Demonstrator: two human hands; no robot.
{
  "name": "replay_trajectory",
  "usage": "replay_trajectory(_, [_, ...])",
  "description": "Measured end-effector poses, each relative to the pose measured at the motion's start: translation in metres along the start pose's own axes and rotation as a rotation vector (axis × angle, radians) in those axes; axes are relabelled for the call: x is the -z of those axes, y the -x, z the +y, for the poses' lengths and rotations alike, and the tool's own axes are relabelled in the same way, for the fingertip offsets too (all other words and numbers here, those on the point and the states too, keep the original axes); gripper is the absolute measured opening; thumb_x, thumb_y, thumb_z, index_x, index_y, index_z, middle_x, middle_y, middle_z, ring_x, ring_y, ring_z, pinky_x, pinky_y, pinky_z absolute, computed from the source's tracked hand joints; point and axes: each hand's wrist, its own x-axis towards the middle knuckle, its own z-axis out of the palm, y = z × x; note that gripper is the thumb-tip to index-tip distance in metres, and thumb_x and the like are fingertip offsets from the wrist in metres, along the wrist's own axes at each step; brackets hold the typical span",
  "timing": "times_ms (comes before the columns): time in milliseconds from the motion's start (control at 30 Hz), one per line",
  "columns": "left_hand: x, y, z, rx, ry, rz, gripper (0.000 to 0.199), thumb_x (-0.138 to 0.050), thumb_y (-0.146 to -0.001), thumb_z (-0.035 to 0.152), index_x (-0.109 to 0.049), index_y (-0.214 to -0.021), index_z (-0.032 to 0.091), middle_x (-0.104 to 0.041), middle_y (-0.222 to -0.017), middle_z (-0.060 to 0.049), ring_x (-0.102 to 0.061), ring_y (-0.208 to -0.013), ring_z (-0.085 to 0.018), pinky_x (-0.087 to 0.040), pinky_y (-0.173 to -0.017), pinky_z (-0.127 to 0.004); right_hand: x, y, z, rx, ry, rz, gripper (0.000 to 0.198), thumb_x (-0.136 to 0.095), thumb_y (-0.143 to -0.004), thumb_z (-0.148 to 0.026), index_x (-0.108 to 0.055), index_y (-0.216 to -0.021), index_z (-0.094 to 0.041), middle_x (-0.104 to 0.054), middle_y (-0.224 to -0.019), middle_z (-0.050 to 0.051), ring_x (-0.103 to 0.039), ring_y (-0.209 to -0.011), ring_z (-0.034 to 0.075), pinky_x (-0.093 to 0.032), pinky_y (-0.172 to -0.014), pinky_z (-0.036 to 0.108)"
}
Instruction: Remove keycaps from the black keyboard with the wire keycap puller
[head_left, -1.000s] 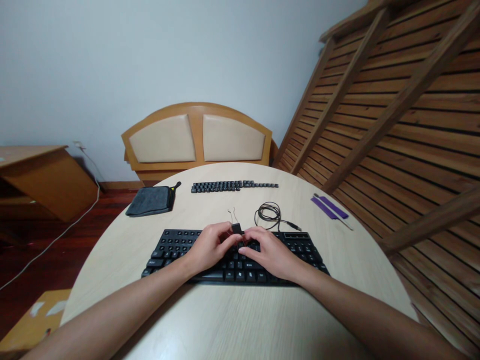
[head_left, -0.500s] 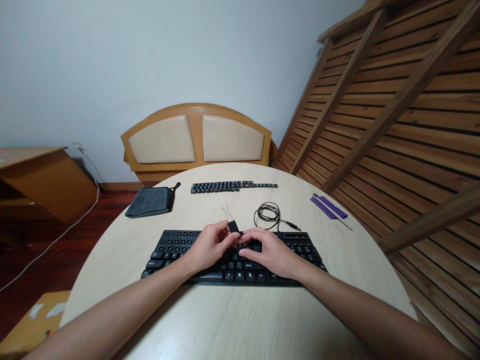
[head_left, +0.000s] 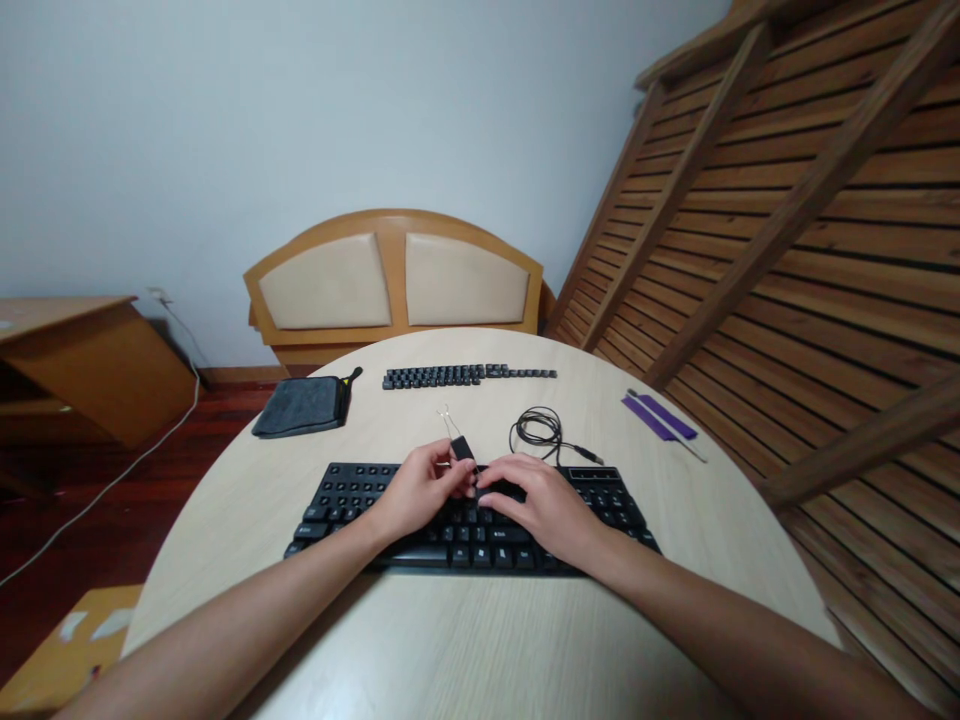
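A black-handled wire keycap puller (head_left: 463, 449) is pinched in my left hand (head_left: 422, 487), its two thin wires pointing away from me. Close beside it, my right hand (head_left: 541, 497) curves its thumb and index finger around a small dark piece at the puller's near end. My fingers hide most of that piece, so I cannot tell what it is. Both hands are over the black keyboard (head_left: 427, 553). Its upper left keys are off, baring the switch positions, while the lower rows and right side still have keycaps.
Loose keycaps (head_left: 435, 376) lie in rows on the round table (head_left: 480, 640) behind the keyboard. A coiled USB cable (head_left: 541, 428) sits behind my right hand. A grey zip pouch (head_left: 300, 405) is at left; purple strips (head_left: 660, 415) and a thin metal tool (head_left: 688, 450) lie at right.
The puller has shifted slightly left and its wire tips now sit closer together or cross. My right fingers have closed in a little around the dark piece.
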Motion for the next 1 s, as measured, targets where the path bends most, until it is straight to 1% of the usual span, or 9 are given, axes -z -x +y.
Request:
replay_trajectory(167, [0.003,-0.004,-0.008,0.058,0.08,0.038,0.034,-0.062,-0.083,0.048,-0.057,-0.08,0.015,-0.065,-0.072,0.0,-0.064,-0.064,-0.014,-0.05,-0.06,-0.026,0.005,-0.004,-0.001,0.049,0.066,0.0,0.01,-0.061,-0.09,-0.029,-0.067,-0.097,-0.025,-0.069,-0.099,0.002,-0.059,-0.099,0.019,-0.042,-0.09,0.035])
replay_trajectory(300, [0.005,-0.006,-0.013,0.079,0.109,0.054,0.036,-0.063,-0.082,0.05,-0.056,-0.077,0.015,-0.064,-0.068,0.0,-0.063,-0.06,-0.014,-0.05,-0.059,-0.026,0.008,-0.009,-0.007,0.104,0.11,-0.011,0.01,-0.06,-0.09,-0.031,-0.067,-0.094,-0.024,-0.067,-0.1,0.004,-0.057,-0.099,0.021,-0.042,-0.091,0.036])
replay_trajectory(367, [0.005,-0.007,-0.013,0.087,0.136,0.072,0.036,-0.064,-0.081,0.05,-0.055,-0.076,0.015,-0.064,-0.067,0.0,-0.062,-0.059,-0.013,-0.05,-0.059,-0.026,0.013,-0.015,-0.01,0.093,0.064,-0.017,0.011,-0.06,-0.09,-0.032,-0.066,-0.092,-0.023,-0.067,-0.097,0.004,-0.058,-0.097,0.02,-0.043,-0.088,0.034])
replay_trajectory(467, [0.003,-0.008,-0.009,0.115,0.176,0.082,0.037,-0.065,-0.079,0.05,-0.054,-0.079,0.015,-0.064,-0.069,0.0,-0.062,-0.059,-0.013,-0.049,-0.058,-0.026,0.023,-0.032,-0.004,0.016,-0.027,-0.01,0.012,-0.059,-0.089,-0.031,-0.065,-0.094,-0.022,-0.068,-0.092,0.002,-0.061,-0.086,0.017,-0.046,-0.077,0.028])
replay_trajectory(567, [0.001,-0.007,-0.006,0.104,0.146,0.069,0.034,-0.063,-0.081,0.048,-0.053,-0.078,0.016,-0.063,-0.069,0.0,-0.061,-0.059,-0.013,-0.047,-0.059,-0.026,0.036,-0.061,0.022,-0.057,-0.032,0.056,0.017,-0.06,-0.087,-0.03,-0.065,-0.098,-0.018,-0.069,-0.091,0.003,-0.062,-0.079,0.015,-0.047,-0.069,0.026])
replay_trajectory(633, [0.0,-0.006,-0.005,0.074,0.077,0.057,0.031,-0.06,-0.084,0.045,-0.052,-0.076,0.016,-0.063,-0.066,0.001,-0.059,-0.059,-0.013,-0.046,-0.06,-0.027,0.044,-0.084,0.047,-0.103,0.02,0.117,0.019,-0.063,-0.083,-0.027,-0.067,-0.098,-0.016,-0.07,-0.091,0.005,-0.063,-0.077,0.015,-0.048,-0.069,0.025])
replay_trajectory(800, [-0.002,-0.001,-0.005,-0.003,-0.108,0.013,0.026,-0.055,-0.089,0.039,-0.055,-0.075,0.017,-0.063,-0.068,-0.001,-0.057,-0.064,-0.014,-0.045,-0.065,-0.028,0.054,-0.132,0.102,-0.262,0.309,0.074,0.031,-0.065,-0.079,-0.017,-0.071,-0.109,-0.016,-0.073,-0.088,0.005,-0.064,-0.077,0.016,-0.046,-0.074,0.024])
replay_trajectory(900, [-0.003,0.0,-0.006,-0.005,-0.12,-0.002,0.025,-0.055,-0.089,0.038,-0.055,-0.076,0.017,-0.062,-0.069,-0.001,-0.057,-0.066,-0.015,-0.045,-0.065,-0.029,0.051,-0.147,0.12,-0.298,0.364,0.057,0.03,-0.065,-0.075,-0.013,-0.074,-0.103,-0.015,-0.073,-0.086,0.006,-0.065,-0.078,0.017,-0.045,-0.073,0.024])
replay_trajectory(1000, [-0.002,0.0,-0.006,-0.006,-0.121,-0.007,0.025,-0.055,-0.089,0.038,-0.054,-0.076,0.017,-0.061,-0.069,0.0,-0.056,-0.065,-0.015,-0.044,-0.065,-0.029,0.043,-0.157,0.128,-0.314,0.407,0.038,0.031,-0.063,-0.073,-0.01,-0.075,-0.102,-0.016,-0.073,-0.088,0.007,-0.065,-0.081,0.018,-0.045,-0.074,0.023])
